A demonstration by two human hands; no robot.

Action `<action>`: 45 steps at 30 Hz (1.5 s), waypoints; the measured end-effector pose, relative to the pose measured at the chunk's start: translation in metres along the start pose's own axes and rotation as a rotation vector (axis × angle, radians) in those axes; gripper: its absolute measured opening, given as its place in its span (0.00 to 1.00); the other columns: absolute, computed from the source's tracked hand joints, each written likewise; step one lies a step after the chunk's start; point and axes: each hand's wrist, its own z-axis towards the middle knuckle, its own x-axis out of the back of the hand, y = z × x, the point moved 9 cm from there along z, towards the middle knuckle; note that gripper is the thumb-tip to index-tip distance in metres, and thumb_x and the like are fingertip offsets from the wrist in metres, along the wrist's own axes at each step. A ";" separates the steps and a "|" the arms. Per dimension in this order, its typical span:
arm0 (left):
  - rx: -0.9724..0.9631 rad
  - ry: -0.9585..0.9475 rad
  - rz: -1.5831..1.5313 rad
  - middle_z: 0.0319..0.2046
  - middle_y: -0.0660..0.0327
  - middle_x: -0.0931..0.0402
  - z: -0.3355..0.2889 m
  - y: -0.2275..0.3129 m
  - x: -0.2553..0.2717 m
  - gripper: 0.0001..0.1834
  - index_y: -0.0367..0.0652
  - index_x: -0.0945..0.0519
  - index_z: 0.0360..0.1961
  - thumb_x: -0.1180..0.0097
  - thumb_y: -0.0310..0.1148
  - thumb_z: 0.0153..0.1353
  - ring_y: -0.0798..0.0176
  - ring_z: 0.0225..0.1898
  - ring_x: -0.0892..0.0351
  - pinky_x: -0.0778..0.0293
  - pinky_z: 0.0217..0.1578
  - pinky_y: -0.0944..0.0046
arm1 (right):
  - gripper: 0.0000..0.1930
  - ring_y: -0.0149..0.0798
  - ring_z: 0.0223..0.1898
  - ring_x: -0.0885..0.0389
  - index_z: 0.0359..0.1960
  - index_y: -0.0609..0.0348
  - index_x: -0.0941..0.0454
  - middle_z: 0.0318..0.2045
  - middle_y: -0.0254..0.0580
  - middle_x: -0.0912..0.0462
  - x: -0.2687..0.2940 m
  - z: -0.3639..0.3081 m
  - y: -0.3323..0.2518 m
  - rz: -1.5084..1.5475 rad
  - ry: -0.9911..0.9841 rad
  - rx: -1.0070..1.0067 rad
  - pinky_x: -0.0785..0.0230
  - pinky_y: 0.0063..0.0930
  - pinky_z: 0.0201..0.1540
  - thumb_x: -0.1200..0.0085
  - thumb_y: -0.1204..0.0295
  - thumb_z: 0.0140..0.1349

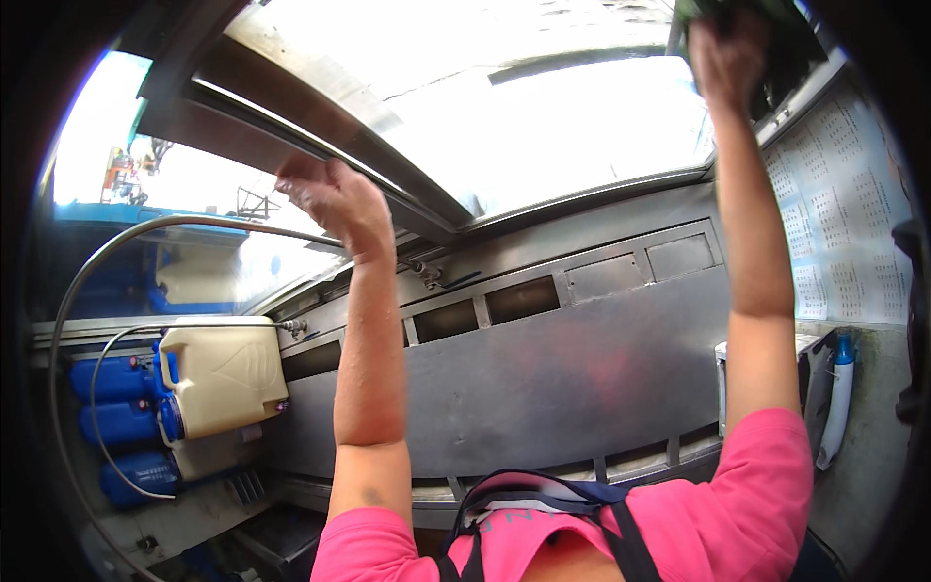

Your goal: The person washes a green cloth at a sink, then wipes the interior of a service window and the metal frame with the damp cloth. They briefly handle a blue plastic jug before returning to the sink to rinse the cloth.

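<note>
My left hand (351,209) is raised in front of the dark metal window frame (320,145). Its fingers are blurred by motion but reach out loosely, with nothing seen in them. My right arm stretches up to the top right, where my right hand (725,63) is closed at the edge of the view. Against its fingers lies a dark green thing (703,12), blurred and partly cut off, whose kind I cannot make out. Bright glare fills the window glass (592,116) between my two hands.
Below the window runs a grey metal panel (543,388) with a row of slots. A curved metal pipe (175,221) and a tap (425,274) are at left, with a beige jerrycan (228,373) and blue containers (126,427). Printed sheets (834,204) cover the right wall.
</note>
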 end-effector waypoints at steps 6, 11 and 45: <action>-0.085 0.072 0.056 0.51 0.36 0.39 0.009 -0.024 -0.002 0.29 0.24 0.51 0.57 0.54 0.36 0.69 0.46 0.55 0.33 0.35 0.56 0.55 | 0.23 0.61 0.43 0.25 0.43 0.67 0.28 0.40 0.67 0.24 -0.062 -0.047 0.057 -0.458 0.079 0.014 0.38 0.52 0.52 0.62 0.57 0.61; -0.109 0.194 0.158 0.52 0.36 0.42 0.007 -0.036 -0.003 0.29 0.26 0.50 0.54 0.56 0.43 0.70 0.43 0.52 0.31 0.31 0.54 0.53 | 0.27 0.57 0.60 0.39 0.55 0.72 0.37 0.55 0.64 0.32 -0.067 -0.229 0.148 0.232 0.485 -0.687 0.54 0.47 0.64 0.61 0.57 0.67; 0.509 0.014 -0.510 0.70 0.61 0.49 0.040 -0.147 0.167 0.37 0.56 0.51 0.72 0.52 0.48 0.66 0.57 0.72 0.56 0.66 0.66 0.44 | 0.20 0.34 0.50 0.25 0.55 0.60 0.31 0.48 0.39 0.22 -0.026 -0.010 -0.026 0.697 -0.106 -0.021 0.38 0.28 0.58 0.45 0.68 0.64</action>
